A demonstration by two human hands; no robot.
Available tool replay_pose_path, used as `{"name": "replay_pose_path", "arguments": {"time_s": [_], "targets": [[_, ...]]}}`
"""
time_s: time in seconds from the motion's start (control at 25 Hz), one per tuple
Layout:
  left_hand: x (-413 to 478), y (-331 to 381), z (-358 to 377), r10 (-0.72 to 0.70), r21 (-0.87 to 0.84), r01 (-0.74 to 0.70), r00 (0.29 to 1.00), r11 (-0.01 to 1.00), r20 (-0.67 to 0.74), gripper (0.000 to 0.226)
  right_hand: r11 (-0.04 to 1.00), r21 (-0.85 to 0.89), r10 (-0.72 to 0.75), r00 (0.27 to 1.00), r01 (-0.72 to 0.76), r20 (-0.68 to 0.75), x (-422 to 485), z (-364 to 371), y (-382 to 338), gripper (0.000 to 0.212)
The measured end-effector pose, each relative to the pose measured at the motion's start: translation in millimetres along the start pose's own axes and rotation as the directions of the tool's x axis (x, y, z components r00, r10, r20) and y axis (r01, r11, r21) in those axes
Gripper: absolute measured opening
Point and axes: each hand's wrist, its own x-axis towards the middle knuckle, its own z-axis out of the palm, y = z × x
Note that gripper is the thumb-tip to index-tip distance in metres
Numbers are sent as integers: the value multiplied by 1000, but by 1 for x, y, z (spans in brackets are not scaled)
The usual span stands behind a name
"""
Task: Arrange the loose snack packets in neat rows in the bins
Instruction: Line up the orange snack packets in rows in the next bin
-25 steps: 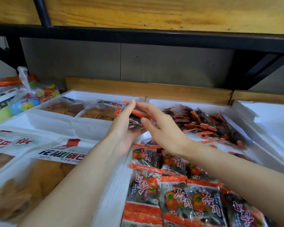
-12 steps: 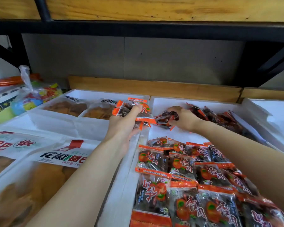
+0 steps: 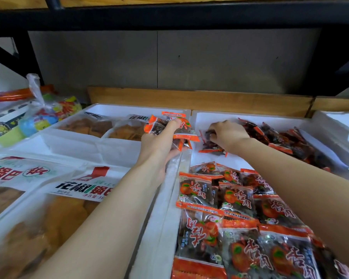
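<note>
Several packets (image 3: 182, 128) in left hand (image 3: 159, 142)

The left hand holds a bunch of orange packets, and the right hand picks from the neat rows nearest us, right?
Not quite. The left hand does hold a bunch of orange packets, but the head view shows the right hand picking from the loose pile at the far end of the bin, not the neat rows.

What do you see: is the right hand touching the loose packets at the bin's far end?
Touching. Head view shows the right hand with curled fingers on the loose packets, no gap.
</note>
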Motion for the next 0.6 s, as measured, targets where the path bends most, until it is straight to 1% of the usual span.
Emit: {"name": "replay_pose_path", "arguments": {"time_s": [0.04, 0.12, 0.2, 0.28, 0.36, 0.44, 0.52, 0.6], "targets": [[1, -2, 0, -7, 19, 7, 1000, 1000, 3, 25, 999, 44, 34, 998, -32, -56, -3, -6, 1, 31], [1, -6, -1, -25, 57, 24, 1000, 998, 1, 25, 971, 232, 102, 977, -57, -185, -15, -21, 1, 29], [1, -9, -3, -25, 62, 26, 1000, 998, -14, 27, 905, 423, 117, 934, 39, -337, -32, -40, -8, 27], [-1, -9, -4, -11, 40, 12, 1000, 999, -18, 26, 832, 528, 95, 893, 172, -441, -53, -57, -26, 25], [-6, -8, -2, -1, 22, 1, 1000, 1000, -2, 30, 767, 569, -4, 890, 296, -457, -77, -66, -46, 23], [-12, -4, 1, 1, -24, -1, 1000, 1000, 19, 31, 696, 600, -136, 893, 395, -430, -97, -65, -63, 25], [-18, 2, 3, -27, -124, 32, 999, 992, 44, 35, 676, 592, -216, 886, 439, -410, -107, -59, -73, 35], [-21, 6, 6, -54, -199, 71, 994, 978, 90, 43, 687, 588, -228, 894, 428, -385, -108, -57, -74, 43]]}}
